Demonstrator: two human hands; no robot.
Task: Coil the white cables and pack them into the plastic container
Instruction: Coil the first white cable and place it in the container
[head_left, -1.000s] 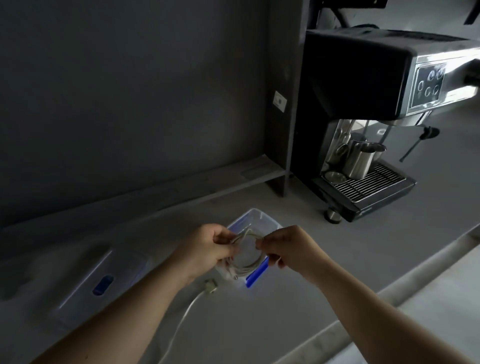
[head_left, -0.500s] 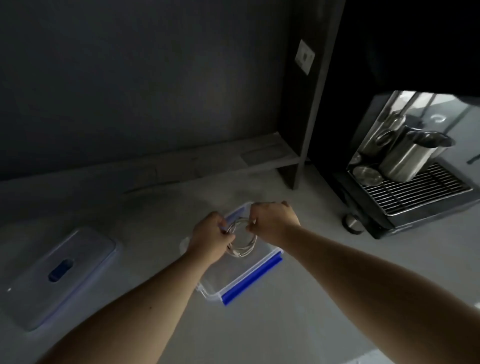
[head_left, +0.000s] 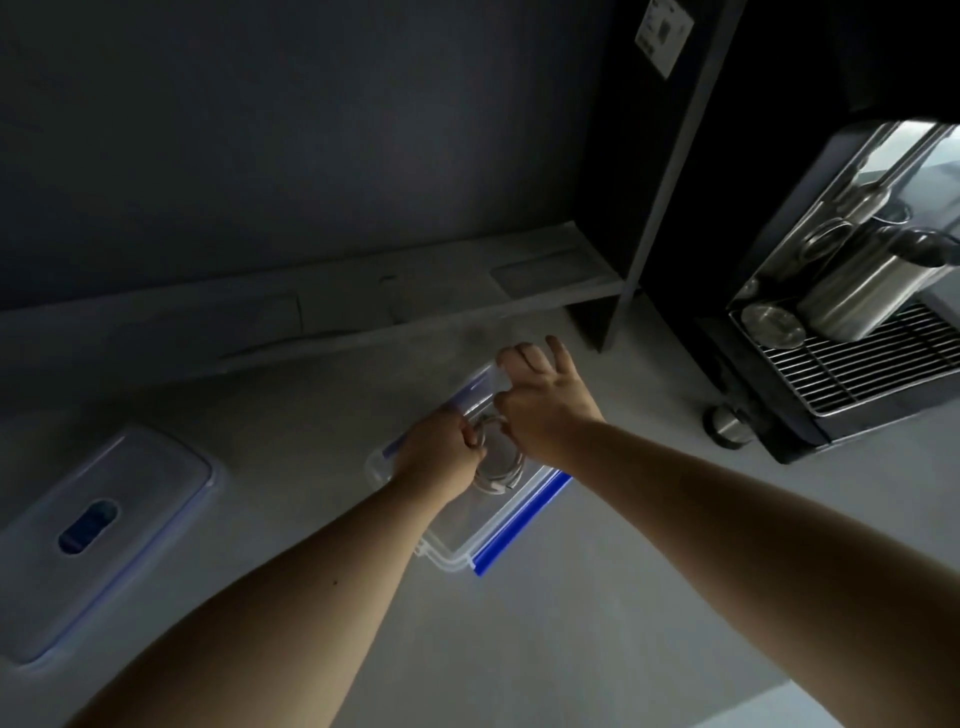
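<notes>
Coiled cable (head_left: 496, 460) has dropped into the container (head_left: 524, 525) since earlier; left hand (head_left: 441, 457) still pinches it at 9 o'clock, right hand (head_left: 540, 410) fingers spreading, releasing. Nearly packed.

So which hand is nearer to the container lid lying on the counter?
Left. The left hand is over the container, on the side toward the lid; the right hand is farther away.

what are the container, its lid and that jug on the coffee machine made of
Container: looks like clear plastic, since the counter shows through its walls; blue clips along its sides.
Lid: seemingly translucent, frosted plastic with a blue oval in the middle.
Jug: probably stainless steel, with a brushed silvery shine and bright reflections.
</notes>
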